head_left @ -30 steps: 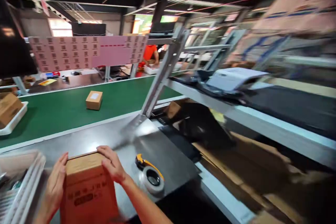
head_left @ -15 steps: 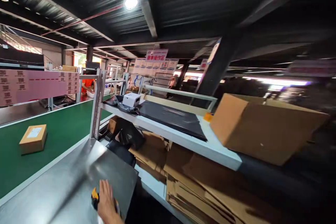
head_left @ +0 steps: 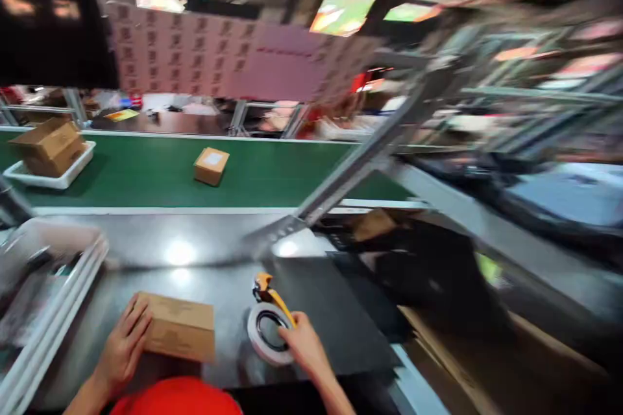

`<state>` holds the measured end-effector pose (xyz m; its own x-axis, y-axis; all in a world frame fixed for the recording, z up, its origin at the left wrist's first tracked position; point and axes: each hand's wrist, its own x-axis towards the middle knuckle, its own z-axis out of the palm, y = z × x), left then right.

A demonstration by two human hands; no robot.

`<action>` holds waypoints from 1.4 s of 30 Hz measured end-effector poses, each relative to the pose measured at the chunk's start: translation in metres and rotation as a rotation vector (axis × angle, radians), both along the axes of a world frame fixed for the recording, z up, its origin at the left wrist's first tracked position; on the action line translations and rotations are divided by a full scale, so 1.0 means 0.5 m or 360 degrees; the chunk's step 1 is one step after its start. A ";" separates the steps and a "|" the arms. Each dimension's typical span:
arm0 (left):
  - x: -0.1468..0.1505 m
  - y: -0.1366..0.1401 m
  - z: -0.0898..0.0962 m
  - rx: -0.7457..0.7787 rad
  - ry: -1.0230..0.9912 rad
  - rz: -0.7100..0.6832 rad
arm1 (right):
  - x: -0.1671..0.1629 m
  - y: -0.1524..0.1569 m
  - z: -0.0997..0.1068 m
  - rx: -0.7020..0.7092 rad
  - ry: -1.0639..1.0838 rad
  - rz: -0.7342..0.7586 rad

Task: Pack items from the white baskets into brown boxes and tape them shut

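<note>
On the metal table [head_left: 204, 253], my left hand [head_left: 127, 340] grips the left end of a small cardboard box [head_left: 181, 326], its fingers close together over the top edge. The box looks closed and lies close in front of a red garment [head_left: 175, 399]. To its right, my right hand [head_left: 304, 340] is closed around the handle of a tape dispenser [head_left: 269, 335] with a yellow-orange and black frame and a large roll of pale tape. The dispenser is apart from the box. Some of the right fingers are hidden behind its handle.
Beyond the table runs a green conveyor belt [head_left: 272, 172] with a labelled parcel [head_left: 211, 166] and a white tray [head_left: 53, 175] holding an open carton. White bins [head_left: 63, 301] stand at left. A slanting metal post [head_left: 335, 181] and a shelf with cardboard are at right.
My view has swung left and down, bringing my left hand and the box into sight. The right hand, earlier over the dispenser with fingers stretched, now grips its handle.
</note>
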<state>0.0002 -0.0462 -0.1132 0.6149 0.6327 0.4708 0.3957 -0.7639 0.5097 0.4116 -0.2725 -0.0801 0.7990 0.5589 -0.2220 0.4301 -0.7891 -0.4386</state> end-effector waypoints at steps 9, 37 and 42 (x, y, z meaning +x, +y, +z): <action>-0.029 -0.002 0.031 0.0000 0.0125 -0.0295 | -0.201 0.169 0.159 0.1207 -0.0354 0.1607; 0.130 -0.097 0.203 -0.2964 -0.1318 0.0396 | -0.233 0.179 0.155 0.0764 -0.0477 0.1932; 0.111 -0.073 0.210 -0.2787 -0.1197 0.0521 | -0.222 0.206 0.193 0.0694 -0.0452 0.2166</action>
